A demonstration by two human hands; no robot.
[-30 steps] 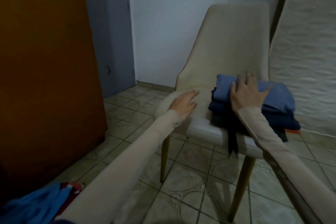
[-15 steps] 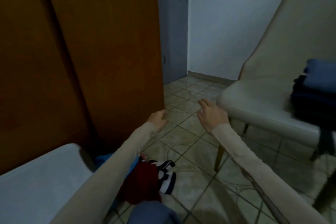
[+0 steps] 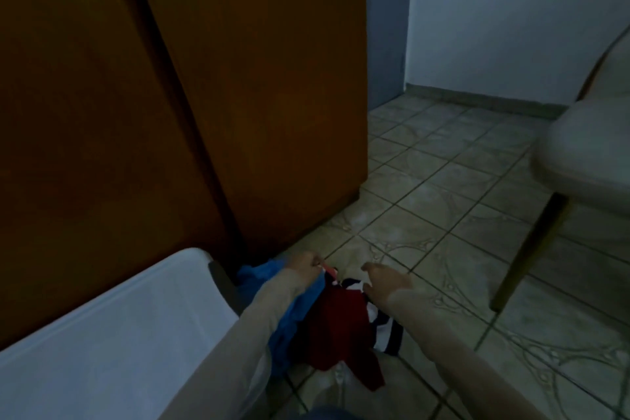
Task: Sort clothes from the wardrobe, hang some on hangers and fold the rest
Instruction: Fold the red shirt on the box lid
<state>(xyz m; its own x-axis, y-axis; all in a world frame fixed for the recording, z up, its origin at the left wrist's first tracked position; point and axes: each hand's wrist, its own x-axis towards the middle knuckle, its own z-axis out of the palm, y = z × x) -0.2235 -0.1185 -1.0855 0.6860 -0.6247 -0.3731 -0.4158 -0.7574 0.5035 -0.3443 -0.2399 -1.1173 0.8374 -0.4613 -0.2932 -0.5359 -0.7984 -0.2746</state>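
A heap of clothes (image 3: 335, 324), blue, dark red and black-and-white striped, lies on the tiled floor (image 3: 443, 187) by the wardrobe's (image 3: 238, 95) bottom corner. The left hand (image 3: 304, 266) pinches a garment edge atop the heap; the right hand (image 3: 387, 281) hovers with fingers relaxed, grasping nothing

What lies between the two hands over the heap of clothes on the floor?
In the head view, a pink-and-white bit of cloth lies between the left hand, which pinches it, and the open right hand; the dark red garment lies just below.
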